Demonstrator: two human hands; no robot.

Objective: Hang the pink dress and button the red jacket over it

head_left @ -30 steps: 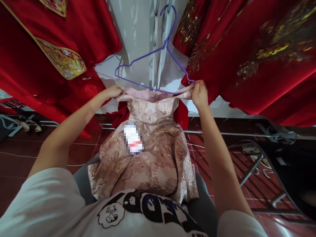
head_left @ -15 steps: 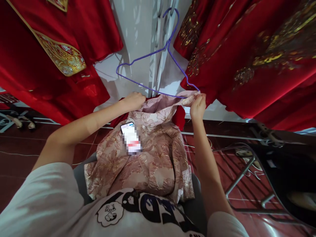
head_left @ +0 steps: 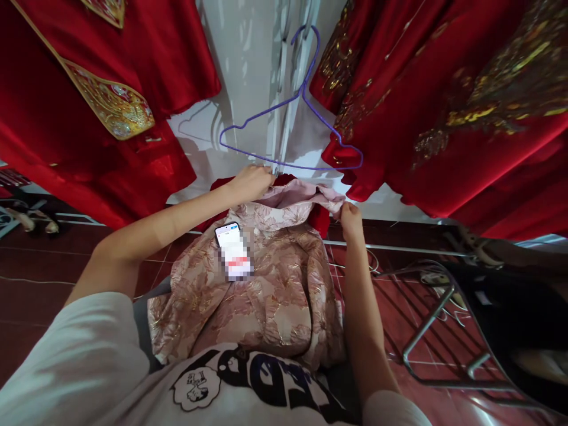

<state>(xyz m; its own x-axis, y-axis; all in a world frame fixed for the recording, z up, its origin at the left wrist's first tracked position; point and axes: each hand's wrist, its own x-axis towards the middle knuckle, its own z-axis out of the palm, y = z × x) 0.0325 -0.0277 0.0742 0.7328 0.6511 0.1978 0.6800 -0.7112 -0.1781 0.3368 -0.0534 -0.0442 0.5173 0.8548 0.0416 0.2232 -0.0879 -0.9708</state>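
A pink-gold brocade garment (head_left: 275, 307) with a floral pattern lies across my lap, its pale pink lining showing at the upper opening. My right hand (head_left: 351, 220) is closed on the right end of that upper edge. At the opening's left side, my left hand (head_left: 252, 182) has its fingers bent at the lower bar of a purple hanger (head_left: 261, 113) and appears to grip it; the fingertips are partly hidden. The hanger stands above the garment, apart from its right edge. A lit phone (head_left: 233, 248), screen partly blurred, rests on the garment.
Red clothes with gold decoration hang at the left (head_left: 133, 53) and right (head_left: 412, 148). A black chair (head_left: 501, 331) with metal legs stands at the right. Shoes (head_left: 38, 222) sit at the far left, and cables lie on the red tiled floor (head_left: 355, 284).
The hanger's right corner has come out of the garment's upper edge. My right hand has moved down and slightly left with the fabric; my left hand and the hanger have shifted right.
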